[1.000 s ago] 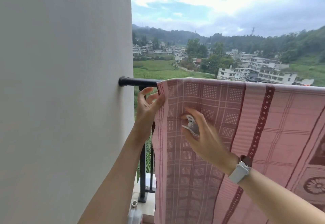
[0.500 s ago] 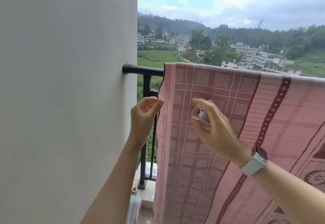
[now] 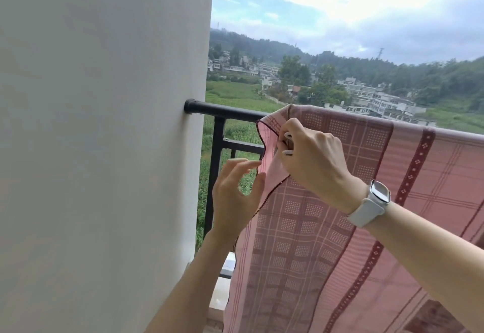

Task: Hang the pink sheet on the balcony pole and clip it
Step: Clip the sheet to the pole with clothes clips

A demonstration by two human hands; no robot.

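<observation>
The pink checked sheet hangs over the black balcony pole and covers it from the middle to the right edge. Its left upper corner is folded back, showing the plain pink underside. My right hand, with a white watch on the wrist, grips a white clip and the folded sheet corner just below the pole. My left hand is lower and to the left, fingers loosely curved, fingertips touching the sheet's dark-trimmed left edge.
A white wall fills the left half, and the pole ends at it. Black railing bars stand below the pole's bare left part. Beyond the railing lie fields, houses and wooded hills.
My right hand rose with the clip to the sheet's upper left corner and folded it back. My left hand dropped lower along the sheet's edge. The view shifted left.
</observation>
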